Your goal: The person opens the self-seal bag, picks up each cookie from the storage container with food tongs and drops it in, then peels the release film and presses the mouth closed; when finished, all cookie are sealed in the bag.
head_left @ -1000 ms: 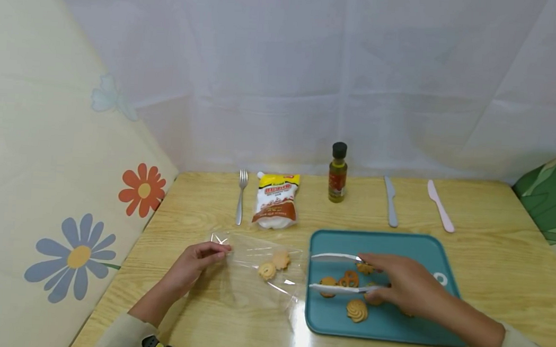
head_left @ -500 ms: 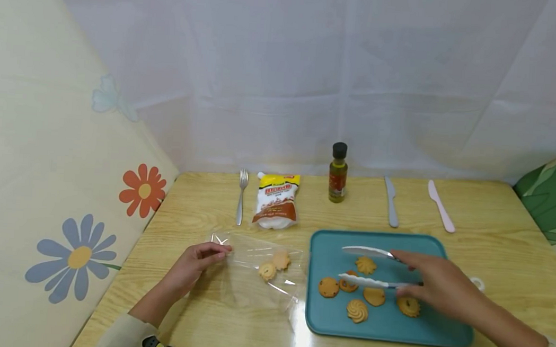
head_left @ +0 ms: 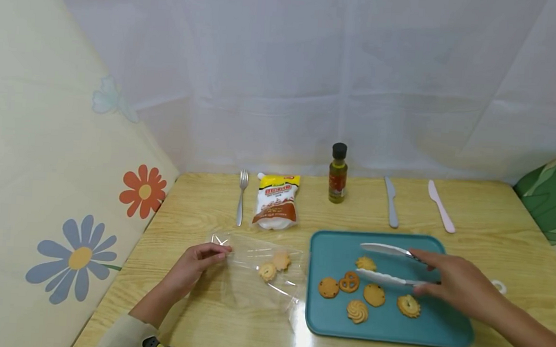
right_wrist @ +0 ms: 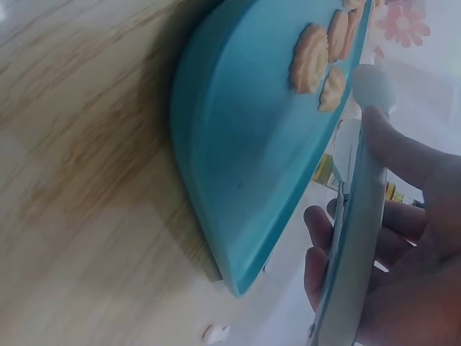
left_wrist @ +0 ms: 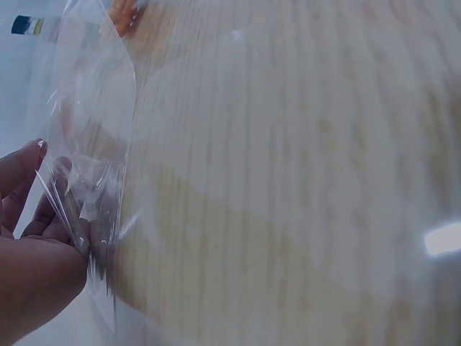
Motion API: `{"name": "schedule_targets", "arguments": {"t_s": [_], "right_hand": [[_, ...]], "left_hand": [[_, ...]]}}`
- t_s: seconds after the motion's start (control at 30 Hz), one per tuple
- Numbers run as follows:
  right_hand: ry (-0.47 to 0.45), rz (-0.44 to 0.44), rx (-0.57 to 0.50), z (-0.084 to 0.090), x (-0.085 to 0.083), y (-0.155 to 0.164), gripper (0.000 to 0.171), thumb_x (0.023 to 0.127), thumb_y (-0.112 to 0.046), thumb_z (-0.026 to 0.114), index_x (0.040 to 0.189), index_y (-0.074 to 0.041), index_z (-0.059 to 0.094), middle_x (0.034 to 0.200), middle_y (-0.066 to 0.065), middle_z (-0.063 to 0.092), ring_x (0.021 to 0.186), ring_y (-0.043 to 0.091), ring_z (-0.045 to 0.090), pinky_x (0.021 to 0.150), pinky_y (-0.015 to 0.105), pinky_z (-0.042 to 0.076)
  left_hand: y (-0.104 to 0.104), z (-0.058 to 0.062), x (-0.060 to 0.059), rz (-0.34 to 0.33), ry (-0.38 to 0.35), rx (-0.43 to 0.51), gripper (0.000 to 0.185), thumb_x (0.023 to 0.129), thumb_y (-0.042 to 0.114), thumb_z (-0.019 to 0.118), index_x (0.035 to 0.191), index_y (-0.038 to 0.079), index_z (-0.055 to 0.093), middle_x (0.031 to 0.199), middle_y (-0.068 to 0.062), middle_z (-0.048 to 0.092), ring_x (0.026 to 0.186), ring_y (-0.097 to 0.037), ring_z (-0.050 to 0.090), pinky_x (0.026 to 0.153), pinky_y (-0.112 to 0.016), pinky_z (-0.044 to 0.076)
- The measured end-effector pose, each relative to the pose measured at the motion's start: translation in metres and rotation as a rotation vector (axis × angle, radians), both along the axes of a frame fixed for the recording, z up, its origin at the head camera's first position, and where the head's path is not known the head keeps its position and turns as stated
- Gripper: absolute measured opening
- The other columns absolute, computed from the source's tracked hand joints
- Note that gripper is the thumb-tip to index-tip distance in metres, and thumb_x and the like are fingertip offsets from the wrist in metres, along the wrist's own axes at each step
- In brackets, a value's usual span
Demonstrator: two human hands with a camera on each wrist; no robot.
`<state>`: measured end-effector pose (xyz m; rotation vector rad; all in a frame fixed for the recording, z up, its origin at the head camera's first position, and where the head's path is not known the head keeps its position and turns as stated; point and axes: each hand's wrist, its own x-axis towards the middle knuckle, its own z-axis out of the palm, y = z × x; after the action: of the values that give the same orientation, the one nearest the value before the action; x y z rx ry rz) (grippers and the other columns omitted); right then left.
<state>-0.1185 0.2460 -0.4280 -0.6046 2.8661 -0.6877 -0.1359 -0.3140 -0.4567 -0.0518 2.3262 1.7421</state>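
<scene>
My left hand point(head_left: 191, 266) pinches the left edge of a clear plastic bag point(head_left: 244, 293), which lies on the table with two cookies point(head_left: 267, 271) in it. The left wrist view shows the thin film of the bag point(left_wrist: 94, 137) creased at my fingers. My right hand point(head_left: 457, 282) grips tongs point(head_left: 385, 249) with white tips, their arms spread and nothing between them. They hang over the right half of a teal tray point(head_left: 331, 322). On the tray lie a pretzel point(head_left: 349, 282), a swirl cookie point(head_left: 357, 311), a ring-shaped cookie point(head_left: 408, 305) and several others.
Along the back stand a dark-capped bottle point(head_left: 338, 177) and a white and yellow pouch point(head_left: 276, 202). A fork point(head_left: 241, 198) lies to their left, a grey knife point(head_left: 391, 201) and a pink knife point(head_left: 441, 206) to the right. A white curtain point(head_left: 265, 77) hangs behind the table.
My right hand has drawn the spread tongs to the right across the tray, uncovering the pretzel and other cookies. My left hand and the bag stay in place.
</scene>
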Motion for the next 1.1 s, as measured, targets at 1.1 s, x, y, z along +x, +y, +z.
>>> {"name": "schedule_targets", "arguments": {"t_s": [1.1], "right_hand": [[-0.018, 0.004, 0.038, -0.0044, -0.0038, 0.0031, 0.073, 0.079, -0.038, 0.087, 0.141, -0.009, 0.063, 0.115, 0.011, 0.074, 0.089, 0.023, 0.069, 0.065, 0.040, 0.054]], "left_hand": [[0.0004, 0.0006, -0.0004, 0.009, -0.022, 0.004, 0.027, 0.103, 0.009, 0.063, 0.122, -0.011, 0.067, 0.137, -0.019, 0.065, 0.116, 0.000, 0.061, 0.096, -0.018, 0.050]]}}
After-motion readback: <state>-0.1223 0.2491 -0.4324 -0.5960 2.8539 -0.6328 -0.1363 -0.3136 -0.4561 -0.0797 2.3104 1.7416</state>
